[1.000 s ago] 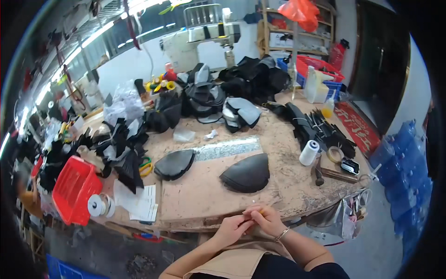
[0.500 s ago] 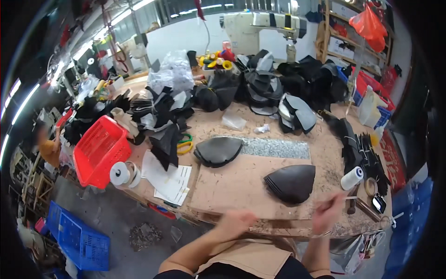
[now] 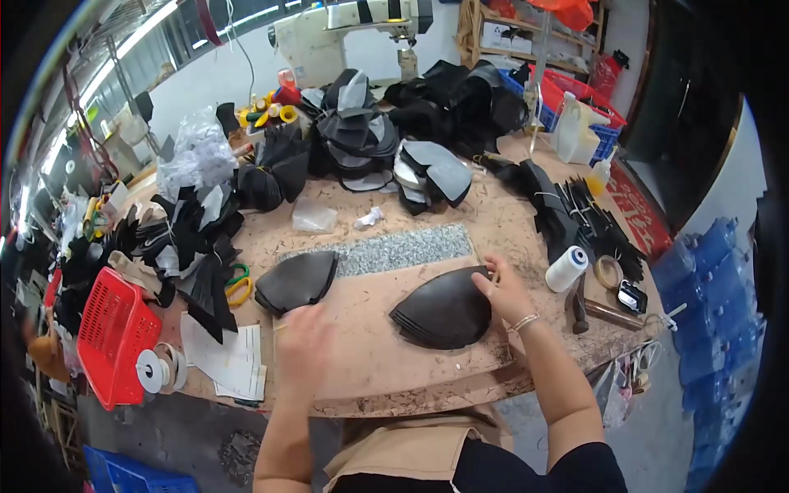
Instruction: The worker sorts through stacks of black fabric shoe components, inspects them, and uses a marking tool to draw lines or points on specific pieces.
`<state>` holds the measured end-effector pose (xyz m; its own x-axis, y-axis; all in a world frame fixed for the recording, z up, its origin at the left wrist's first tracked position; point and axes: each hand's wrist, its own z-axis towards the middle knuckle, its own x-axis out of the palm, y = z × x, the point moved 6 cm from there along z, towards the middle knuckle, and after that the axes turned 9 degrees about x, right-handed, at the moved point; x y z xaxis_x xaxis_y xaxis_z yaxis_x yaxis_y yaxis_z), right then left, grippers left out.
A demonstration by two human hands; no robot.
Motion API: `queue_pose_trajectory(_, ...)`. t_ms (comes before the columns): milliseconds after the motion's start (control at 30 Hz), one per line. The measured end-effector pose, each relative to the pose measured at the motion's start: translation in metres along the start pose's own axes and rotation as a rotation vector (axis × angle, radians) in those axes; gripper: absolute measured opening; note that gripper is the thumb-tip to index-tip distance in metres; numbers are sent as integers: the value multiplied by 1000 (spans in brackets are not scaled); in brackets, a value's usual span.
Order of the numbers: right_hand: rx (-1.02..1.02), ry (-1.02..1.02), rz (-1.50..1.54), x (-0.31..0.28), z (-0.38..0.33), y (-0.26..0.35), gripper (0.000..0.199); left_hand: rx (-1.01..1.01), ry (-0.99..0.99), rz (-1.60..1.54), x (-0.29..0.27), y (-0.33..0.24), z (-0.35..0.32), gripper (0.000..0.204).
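Two fanned stacks of dark, rounded leather-like pieces lie on the worktable. My right hand (image 3: 507, 292) pinches the upper right corner of the right stack of black pieces (image 3: 444, 308), with the thumb over the top piece. My left hand (image 3: 306, 345) is smeared by motion just below the left stack of black pieces (image 3: 297, 281); its fingers do not show clearly. A speckled grey stone slab (image 3: 403, 250) lies behind the stacks, and a pale board (image 3: 362, 361) is under them.
Piles of black and grey cut pieces (image 3: 353, 135) line the back, before a sewing machine (image 3: 345, 41). At right are a white thread cone (image 3: 567, 269), a hammer (image 3: 580, 308) and a tape roll (image 3: 608, 272). Scissors (image 3: 238, 287), paper sheets (image 3: 234, 357) and a red basket (image 3: 115, 337) are left.
The view has swung rightward. My right hand has gone from the front edge, where it held a thin pale stick, to the right stack. My left hand has moved toward the left stack.
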<state>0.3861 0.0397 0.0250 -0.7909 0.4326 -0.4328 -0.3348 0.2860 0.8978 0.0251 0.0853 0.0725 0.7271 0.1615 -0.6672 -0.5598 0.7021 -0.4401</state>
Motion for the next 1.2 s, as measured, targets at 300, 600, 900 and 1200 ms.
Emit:
queue_pose_trajectory(300, -126, -79, -102, 11, -26, 13, 64, -155, 714, -171, 112, -58, 42, 96)
queue_pose_trajectory(600, 23, 26, 263, -3, -38, 21, 64, -63, 723, -414, 112, -67, 31, 85)
queue_pose_trajectory(900, -335, 105, 644, 9, -72, 47, 68, 339, 466, -235, 40, -88, 48, 67)
queue_pose_trajectory(1200, -254, -101, 805, 39, -49, 65, 33, -133, 47, -576, 66, -28, 45, 89)
